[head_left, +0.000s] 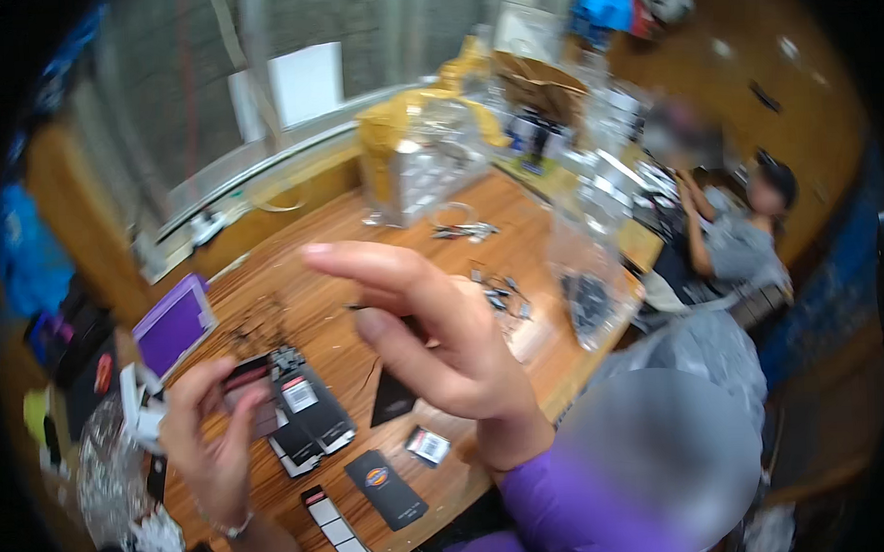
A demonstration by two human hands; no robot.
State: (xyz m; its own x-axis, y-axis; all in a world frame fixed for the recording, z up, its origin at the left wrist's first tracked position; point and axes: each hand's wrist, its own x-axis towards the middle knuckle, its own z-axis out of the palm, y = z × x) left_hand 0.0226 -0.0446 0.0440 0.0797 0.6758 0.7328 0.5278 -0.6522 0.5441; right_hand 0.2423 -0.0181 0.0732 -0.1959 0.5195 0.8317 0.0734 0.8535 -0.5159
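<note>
My left hand (207, 450) is closed around a small dark card with a paler lower part (253, 392), over the table's left side. Higher up, my right hand (439, 339) comes from a purple sleeve (557, 501). Its index finger reaches out to the left. Thumb and middle finger come together at a tiny dark bit too small to name. Beside the left hand lie stacked black hang tags (315, 407), one with a white label. Nearer the front edge are a black tag with a coloured emblem (386, 487) and a strip of white labels (336, 528).
On the wooden table (344, 245) are dark strings (259, 321), a purple box (174, 324), metal pieces (465, 229) and a clear bag of dark items (589, 305). A taped plastic bin (424, 170) stands behind. Another person (737, 232) sits far right. A blurred round shape (662, 453) covers the lower right.
</note>
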